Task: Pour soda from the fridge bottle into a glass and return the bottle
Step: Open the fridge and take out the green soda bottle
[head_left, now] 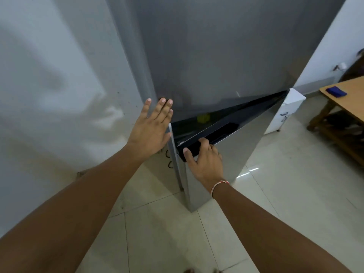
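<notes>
A grey two-door fridge [216, 56] fills the middle of the head view. Its lower door [232, 154] stands ajar, with a dark gap showing above its top edge. My right hand [204, 160] grips the black handle recess at the top of that lower door, fingers curled over the edge. My left hand [151, 129] lies flat with straight fingers against the fridge's left front corner, by the bottom of the upper door. Something yellow-green [203, 118] shows dimly inside the gap. No bottle or glass is in view.
A pale wall [49, 95] runs along the left. The floor [275, 194] is light tile. A wooden table [346, 99] with a blue cloth [335, 91] stands at the right. A white cabinet [283, 115] sits behind the fridge door.
</notes>
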